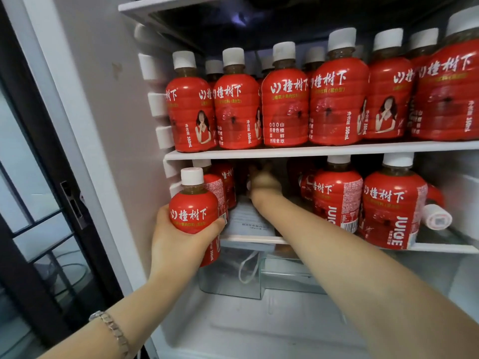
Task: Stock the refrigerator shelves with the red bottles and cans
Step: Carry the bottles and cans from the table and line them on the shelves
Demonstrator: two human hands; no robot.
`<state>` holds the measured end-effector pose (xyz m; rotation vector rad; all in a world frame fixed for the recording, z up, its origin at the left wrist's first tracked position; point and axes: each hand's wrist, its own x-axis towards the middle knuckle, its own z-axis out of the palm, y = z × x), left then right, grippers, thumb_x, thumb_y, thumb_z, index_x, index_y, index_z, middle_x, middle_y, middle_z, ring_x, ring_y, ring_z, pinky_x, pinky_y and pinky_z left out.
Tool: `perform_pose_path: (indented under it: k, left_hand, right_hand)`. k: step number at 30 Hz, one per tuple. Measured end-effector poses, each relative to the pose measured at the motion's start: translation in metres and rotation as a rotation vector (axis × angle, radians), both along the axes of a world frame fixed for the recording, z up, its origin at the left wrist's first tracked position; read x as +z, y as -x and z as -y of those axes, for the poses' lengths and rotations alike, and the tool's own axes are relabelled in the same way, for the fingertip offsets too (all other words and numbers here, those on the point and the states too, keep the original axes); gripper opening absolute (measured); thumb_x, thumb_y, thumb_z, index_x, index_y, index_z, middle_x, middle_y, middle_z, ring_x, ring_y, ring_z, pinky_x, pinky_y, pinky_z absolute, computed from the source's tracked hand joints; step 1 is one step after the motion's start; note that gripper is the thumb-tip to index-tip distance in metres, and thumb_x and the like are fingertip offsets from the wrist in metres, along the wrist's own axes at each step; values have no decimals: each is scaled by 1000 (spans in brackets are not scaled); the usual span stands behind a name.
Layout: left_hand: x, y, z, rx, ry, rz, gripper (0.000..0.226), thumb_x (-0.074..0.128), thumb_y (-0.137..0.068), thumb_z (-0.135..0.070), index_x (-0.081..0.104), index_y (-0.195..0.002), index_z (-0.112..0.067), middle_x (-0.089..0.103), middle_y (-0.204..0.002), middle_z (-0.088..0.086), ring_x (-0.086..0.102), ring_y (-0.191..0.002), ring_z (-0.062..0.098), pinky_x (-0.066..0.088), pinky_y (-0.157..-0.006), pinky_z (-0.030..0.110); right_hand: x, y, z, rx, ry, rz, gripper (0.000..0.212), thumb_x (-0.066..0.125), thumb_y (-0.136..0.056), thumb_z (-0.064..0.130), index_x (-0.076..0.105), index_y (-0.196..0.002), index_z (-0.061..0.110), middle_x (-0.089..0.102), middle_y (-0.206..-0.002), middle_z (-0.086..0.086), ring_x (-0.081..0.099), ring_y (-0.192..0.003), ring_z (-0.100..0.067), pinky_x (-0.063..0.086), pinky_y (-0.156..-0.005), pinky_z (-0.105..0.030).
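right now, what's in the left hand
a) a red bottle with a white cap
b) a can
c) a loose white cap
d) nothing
A: the left hand grips a red bottle, white-capped and upright, round its body.

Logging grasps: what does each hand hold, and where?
Left hand grips a red bottle round its body. Right hand, blurred inside the lower shelf: cannot tell.
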<state>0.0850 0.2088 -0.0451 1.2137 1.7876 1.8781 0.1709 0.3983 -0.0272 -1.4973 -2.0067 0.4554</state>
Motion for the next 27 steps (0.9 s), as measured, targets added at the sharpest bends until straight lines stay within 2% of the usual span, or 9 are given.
perform_pose_path:
  k: [2, 4, 7, 9, 12, 14, 19, 21, 27]
  left_hand:
    - [-1, 0, 1, -5, -4, -4, 65, 85, -61, -20, 44, -111, -24, 53, -91, -15, 53, -79, 0, 41, -62, 17]
    - [0, 0, 1, -20, -8, -8, 63, 84, -62, -19, 43, -110, -25, 52, -90, -16, 53, -78, 0, 40, -61, 16]
    - [-1, 0, 0, -21, -20, 0, 62, 84, -63, -17, 44, -109, -24, 53, -89, -15, 53, -78, 0, 40, -61, 16]
    - [-2, -1, 0, -30, -16, 15, 62, 84, -63, -18, 44, -109, -24, 53, -89, -15, 53, -78, 1, 40, -61, 16]
    - [-3, -2, 0, -43, -14, 18, 63, 84, -63, -19, 43, -110, -24, 52, -90, -15, 53, -78, 1, 40, -61, 16]
    - [-3, -3, 0, -53, -17, 26, 63, 84, -64, -18, 42, -110, -24, 52, -90, -15, 53, -78, 1, 40, -61, 16]
    - [-2, -2, 0, -64, -18, 25, 63, 84, -64, -18, 42, -111, -24, 51, -90, -15, 52, -77, 1, 39, -60, 15]
    - [-2, 0, 0, -61, -20, 23, 63, 84, -63, -19, 44, -111, -23, 53, -91, -12, 54, -78, 2, 40, -61, 15]
    - [-1, 1, -1, -61, -19, 19, 67, 84, -63, -22, 44, -115, -21, 55, -97, -7, 55, -81, 5, 42, -63, 18]
  right_hand:
    - [4, -9, 21, -14, 36, -74, 45, 51, -95, 21, 36, -134, 5, 47, -131, -21, 52, -116, -35, 45, -94, -38]
    - [1, -23, 43, -7, -79, -245, 42, 61, -87, 14, 46, -125, 4, 45, -126, -18, 51, -112, -32, 40, -93, -32]
    - [-6, -42, 81, -55, -312, -560, 35, 63, -86, 16, 54, -118, 7, 43, -109, -6, 48, -93, -18, 33, -89, -19]
    - [-9, -49, 100, -105, -534, -684, 34, 63, -86, 21, 58, -117, 7, 43, -101, 0, 44, -88, -12, 35, -87, -16]
    - [-9, -52, 107, -166, -739, -637, 47, 52, -86, 38, 59, -116, 3, 55, -102, -4, 40, -101, -13, 30, -92, -18]
    - [-7, -48, 110, -123, -685, -621, 53, 43, -87, 44, 57, -117, 2, 60, -106, -8, 45, -108, -20, 32, -94, -22]
    - [0, -44, 108, -68, -592, -441, 43, 42, -95, 36, 44, -118, 0, 61, -104, -19, 58, -95, -34, 43, -76, -37]
    - [2, -45, 109, -80, -574, -392, 41, 43, -96, 34, 40, -117, -1, 60, -101, -21, 58, -90, -36, 44, -69, -37]
    - [8, -43, 120, -121, -534, -334, 42, 41, -96, 35, 38, -118, -1, 59, -101, -21, 57, -91, -36, 46, -68, -41]
